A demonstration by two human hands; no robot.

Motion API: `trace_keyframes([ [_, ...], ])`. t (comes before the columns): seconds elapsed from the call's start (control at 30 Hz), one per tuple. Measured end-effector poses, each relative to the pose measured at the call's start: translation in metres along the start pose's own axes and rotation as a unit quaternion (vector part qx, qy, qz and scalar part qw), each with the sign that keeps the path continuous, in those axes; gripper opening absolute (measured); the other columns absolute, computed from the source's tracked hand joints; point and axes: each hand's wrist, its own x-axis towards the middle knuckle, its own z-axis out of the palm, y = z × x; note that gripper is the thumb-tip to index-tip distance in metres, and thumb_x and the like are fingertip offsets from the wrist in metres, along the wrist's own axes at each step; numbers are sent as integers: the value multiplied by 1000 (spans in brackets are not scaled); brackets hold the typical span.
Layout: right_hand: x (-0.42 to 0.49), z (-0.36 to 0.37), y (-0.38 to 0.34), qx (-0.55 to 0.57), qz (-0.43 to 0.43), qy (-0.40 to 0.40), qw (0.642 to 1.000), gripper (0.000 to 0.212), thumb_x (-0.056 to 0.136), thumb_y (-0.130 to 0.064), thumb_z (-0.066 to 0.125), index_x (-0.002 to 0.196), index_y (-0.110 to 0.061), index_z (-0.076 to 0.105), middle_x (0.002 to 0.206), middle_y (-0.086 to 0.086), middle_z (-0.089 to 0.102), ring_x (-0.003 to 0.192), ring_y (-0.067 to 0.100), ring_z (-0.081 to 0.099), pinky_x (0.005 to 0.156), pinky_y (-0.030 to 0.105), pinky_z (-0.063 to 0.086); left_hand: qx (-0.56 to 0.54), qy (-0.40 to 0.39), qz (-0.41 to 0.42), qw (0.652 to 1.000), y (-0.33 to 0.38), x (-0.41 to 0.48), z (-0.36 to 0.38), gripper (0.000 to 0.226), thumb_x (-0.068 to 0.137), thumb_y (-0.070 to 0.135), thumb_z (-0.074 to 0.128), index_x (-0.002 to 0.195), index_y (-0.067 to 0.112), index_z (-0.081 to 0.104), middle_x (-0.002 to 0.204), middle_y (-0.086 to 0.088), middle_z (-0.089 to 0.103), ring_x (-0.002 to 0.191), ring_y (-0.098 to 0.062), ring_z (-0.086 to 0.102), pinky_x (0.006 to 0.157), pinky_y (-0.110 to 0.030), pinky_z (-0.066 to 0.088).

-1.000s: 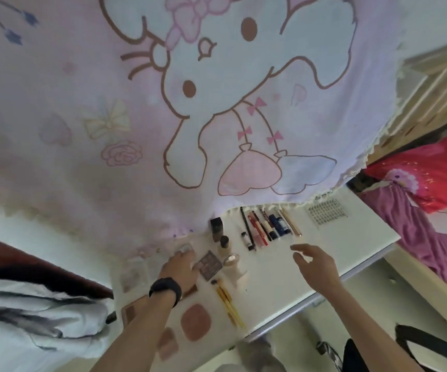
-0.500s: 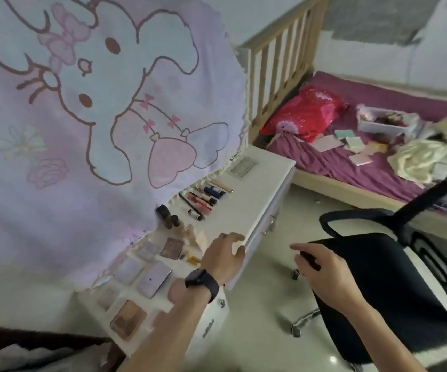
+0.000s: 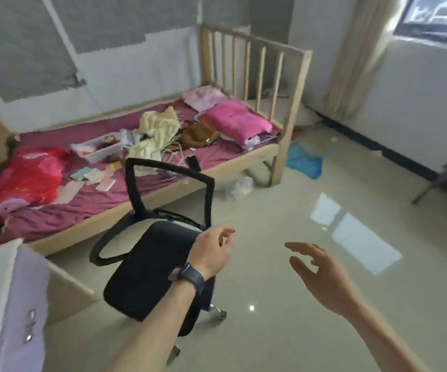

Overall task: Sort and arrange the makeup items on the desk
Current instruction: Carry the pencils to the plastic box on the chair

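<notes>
Only a corner of the white desk [image 3: 16,285] shows at the lower left, and the makeup items on its top are out of sight. My left hand [image 3: 211,251], with a dark watch on the wrist, hangs in the air over the seat of the black office chair [image 3: 147,275], fingers loosely curled and holding nothing. My right hand [image 3: 316,267] floats over the bare floor to the right, fingers spread and relaxed, also empty.
A wooden bed [image 3: 126,146] with a purple sheet lies behind the chair, strewn with clothes, a white tray [image 3: 96,149], small flat packets and a red bag [image 3: 29,181]. Blue cloth [image 3: 303,159] lies on the glossy floor. Another chair's legs [image 3: 445,181] stand far right.
The view has swung right, from the desktop with the makeup laid out to the room. My left hand has left the desk edge; both hands now hang in the air, empty.
</notes>
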Motion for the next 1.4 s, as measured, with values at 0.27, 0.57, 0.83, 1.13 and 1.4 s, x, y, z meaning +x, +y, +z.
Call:
trace_keyframes([
  [0.27, -2, -214, 142, -10, 111, 155, 982, 28, 96, -25, 67, 121, -39, 67, 120, -22, 66, 114, 3, 60, 96, 28, 48, 4, -119, 123, 985, 230, 129, 177, 21, 94, 32, 59, 112, 32, 69, 106, 12, 71, 97, -7, 66, 93, -29, 52],
  [0.57, 79, -397, 259, -71, 174, 251, 950, 28, 95, -25, 68, 122, -30, 68, 113, -17, 67, 108, 3, 61, 95, 26, 47, -11, -198, 256, 946, 416, 279, 336, 18, 93, 31, 61, 109, 31, 68, 102, 14, 71, 91, -2, 67, 86, -23, 53],
  [0.83, 172, -521, 354, -64, 262, 299, 915, 28, 94, -24, 68, 122, -30, 67, 115, -18, 67, 110, -1, 61, 88, 8, 40, -23, -255, 312, 915, 563, 436, 440, 17, 93, 26, 62, 107, 33, 69, 97, 15, 70, 89, 2, 65, 84, -19, 51],
  [1.13, 246, -634, 483, -21, 327, 336, 883, 28, 95, -23, 68, 122, -29, 67, 113, -17, 69, 107, -6, 60, 82, 0, 38, 8, -337, 332, 881, 698, 550, 588, 18, 93, 27, 62, 110, 30, 69, 102, 11, 70, 92, -5, 66, 87, -24, 52],
  [1.4, 327, -752, 635, 7, 338, 316, 887, 28, 96, -28, 66, 122, -37, 64, 115, -20, 68, 109, -8, 60, 88, 6, 41, 44, -334, 312, 888, 789, 651, 735, 21, 92, 25, 60, 110, 30, 69, 103, 11, 70, 92, -6, 66, 87, -24, 52],
])
